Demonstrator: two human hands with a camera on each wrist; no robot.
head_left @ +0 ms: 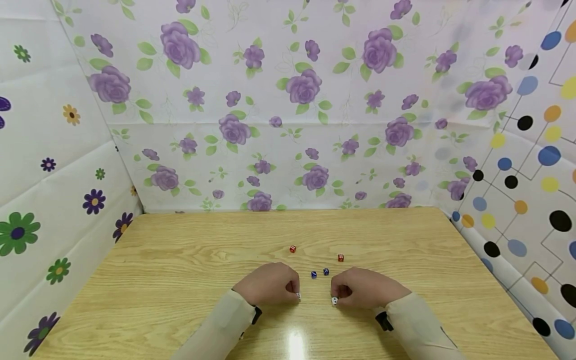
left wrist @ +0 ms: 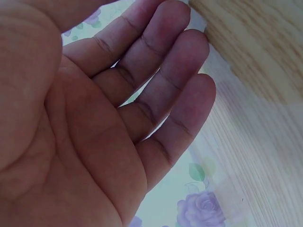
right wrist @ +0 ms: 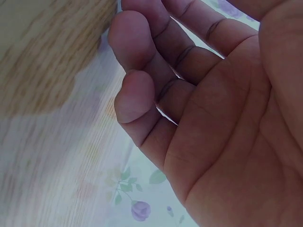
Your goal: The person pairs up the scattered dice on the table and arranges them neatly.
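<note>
In the head view my left hand (head_left: 272, 283) pinches a white die (head_left: 299, 296) between thumb and fingertips, low over the wooden table (head_left: 216, 235). Across from it, my right hand (head_left: 370, 288) holds another white die (head_left: 334, 301) the same way, its dotted face showing. Two blue dice, one (head_left: 314, 275) left and one (head_left: 326, 272) right, lie side by side just beyond the gap between the hands. Both wrist views show the palms and bent fingers, with the pinching fingertips and the dice out of frame.
Farther back lie two red dice, a left one (head_left: 293, 249) and a right one (head_left: 340, 258). A floral cloth wall (head_left: 279, 160) rises at the table's back edge. Patterned cloth also lines the left side (head_left: 58, 200) and the dotted right side (head_left: 522, 165).
</note>
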